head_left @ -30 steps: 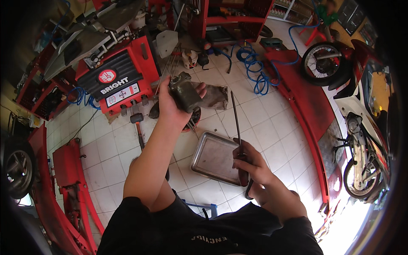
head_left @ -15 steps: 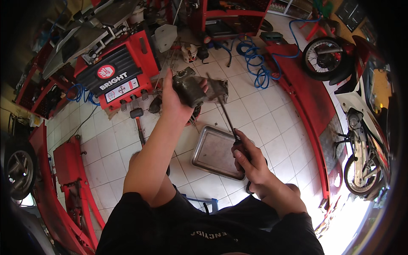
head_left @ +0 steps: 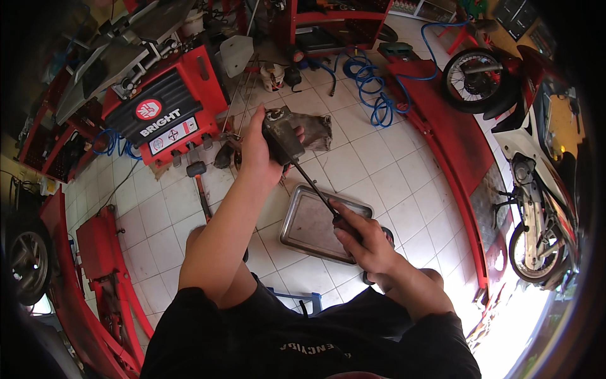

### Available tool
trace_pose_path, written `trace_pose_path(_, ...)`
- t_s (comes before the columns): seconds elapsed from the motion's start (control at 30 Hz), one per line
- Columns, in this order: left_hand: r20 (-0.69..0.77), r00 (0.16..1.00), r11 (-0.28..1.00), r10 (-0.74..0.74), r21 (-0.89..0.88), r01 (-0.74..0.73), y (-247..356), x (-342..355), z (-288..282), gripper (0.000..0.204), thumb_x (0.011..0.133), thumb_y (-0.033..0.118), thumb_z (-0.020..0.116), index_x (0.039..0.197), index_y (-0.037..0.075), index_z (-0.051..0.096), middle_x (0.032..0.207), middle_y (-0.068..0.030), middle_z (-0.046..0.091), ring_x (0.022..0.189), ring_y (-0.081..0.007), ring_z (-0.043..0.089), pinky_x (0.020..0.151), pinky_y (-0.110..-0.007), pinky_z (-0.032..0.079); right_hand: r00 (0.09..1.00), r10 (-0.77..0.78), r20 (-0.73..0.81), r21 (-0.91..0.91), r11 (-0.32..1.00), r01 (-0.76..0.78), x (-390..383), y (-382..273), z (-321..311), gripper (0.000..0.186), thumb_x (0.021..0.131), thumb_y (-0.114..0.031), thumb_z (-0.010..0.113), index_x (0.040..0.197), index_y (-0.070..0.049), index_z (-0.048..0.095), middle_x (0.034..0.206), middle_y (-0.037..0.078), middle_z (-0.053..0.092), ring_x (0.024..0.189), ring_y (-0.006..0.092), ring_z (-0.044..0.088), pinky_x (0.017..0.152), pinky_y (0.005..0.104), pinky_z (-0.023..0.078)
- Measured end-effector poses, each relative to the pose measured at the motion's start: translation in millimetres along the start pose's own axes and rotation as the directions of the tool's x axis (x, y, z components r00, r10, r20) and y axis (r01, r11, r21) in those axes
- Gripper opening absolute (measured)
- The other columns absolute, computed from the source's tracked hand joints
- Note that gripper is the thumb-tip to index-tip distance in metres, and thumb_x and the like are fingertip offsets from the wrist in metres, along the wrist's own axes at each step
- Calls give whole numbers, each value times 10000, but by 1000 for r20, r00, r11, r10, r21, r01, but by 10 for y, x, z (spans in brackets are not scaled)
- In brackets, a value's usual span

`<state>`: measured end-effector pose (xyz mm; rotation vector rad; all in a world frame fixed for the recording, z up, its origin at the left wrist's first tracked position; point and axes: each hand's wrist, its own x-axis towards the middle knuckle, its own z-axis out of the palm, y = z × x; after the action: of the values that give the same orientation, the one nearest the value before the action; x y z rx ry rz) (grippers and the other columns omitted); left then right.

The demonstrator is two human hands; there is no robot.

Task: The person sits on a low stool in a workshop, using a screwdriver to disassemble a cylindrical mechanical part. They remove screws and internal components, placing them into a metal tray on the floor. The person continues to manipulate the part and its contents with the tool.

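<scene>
In my left hand [head_left: 260, 158] is a dark, greasy, box-shaped metal part [head_left: 282, 131], held up over the floor with the fingers wrapped round it. A long-shafted screwdriver [head_left: 314, 185] is in my right hand [head_left: 366, 243], its handle gripped and a finger lying along it. The shaft slants up and left, and its tip meets the lower end of the metal part; whether it goes into an opening I cannot tell. Below the hands lies a shallow metal tray [head_left: 315, 222] on the tiles.
A mallet [head_left: 197, 169] lies left of my left forearm. Beyond the metal part sits a dirty grey piece [head_left: 315, 131]. Coiled blue hose [head_left: 379, 104] spreads near a red ramp [head_left: 435, 139]. A red machine [head_left: 164, 117] stands at left, motorcycles [head_left: 527, 183] at right.
The screwdriver has swung leftward, bringing its tip from the right of the metal part onto its lower end. My left hand has turned the part and lowered it slightly.
</scene>
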<state>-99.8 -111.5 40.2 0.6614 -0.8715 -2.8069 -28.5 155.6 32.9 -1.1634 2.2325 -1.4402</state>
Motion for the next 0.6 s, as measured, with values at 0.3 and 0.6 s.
trace_pose_path(0.3,0,998,997,-68,-45,68,-71,20,-45,635,980,568,553,1259,-1,514,1154,-241,611,1061,-381,641,972,-490,523,972,216,93,31,975,-219,18,-238,-85,585,992,-65,553,1545,-19,365,1058,239,688,921,316,679,857,365,513)
trace_pose_path(0.6,-14,999,999,-51,-18,51,-129,49,-13,642,961,583,553,1265,18,520,1145,-254,616,1050,-377,638,946,-475,526,974,222,53,139,964,-227,-53,-151,-31,544,1021,-60,530,1540,-2,376,853,88,629,602,113,559,553,261,463)
